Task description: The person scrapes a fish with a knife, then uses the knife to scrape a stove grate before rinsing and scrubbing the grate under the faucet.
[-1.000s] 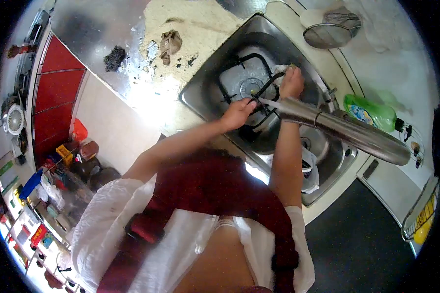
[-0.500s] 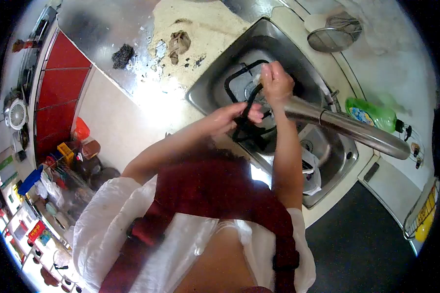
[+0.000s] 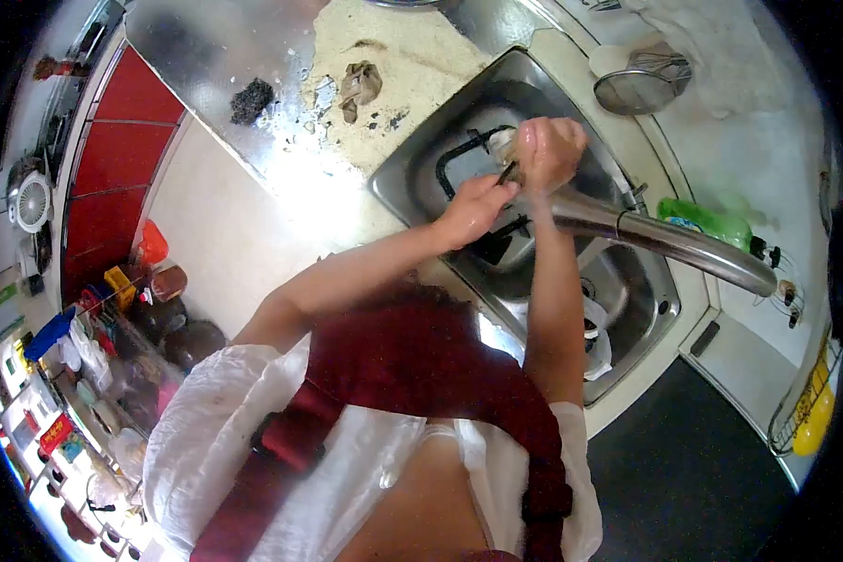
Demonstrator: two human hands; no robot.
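Observation:
A black stove grate (image 3: 447, 170) is held tilted over the steel sink (image 3: 412, 155), partly hidden by my hands. My left hand (image 3: 478, 211) is closed round one of its bars. Just right of it, my right hand (image 3: 550, 155) is a wet fist pressed against the grate, closed on a pale wad (image 3: 503, 145) whose kind I cannot make out. The thick steel tap (image 3: 693, 245) reaches over the sink beside my right wrist.
A dark scouring pad (image 3: 251, 101) and a crumpled brown cloth (image 3: 360, 86) lie on the worn counter. Behind the tap lies a green detergent bottle (image 3: 707, 223). A strainer (image 3: 635, 92) rests at the back. The second basin (image 3: 637, 290) holds a white item.
My left hand has moved up and right along the grate, closer to my right hand. My right hand has shifted slightly right and turned. The grate has changed its tilt.

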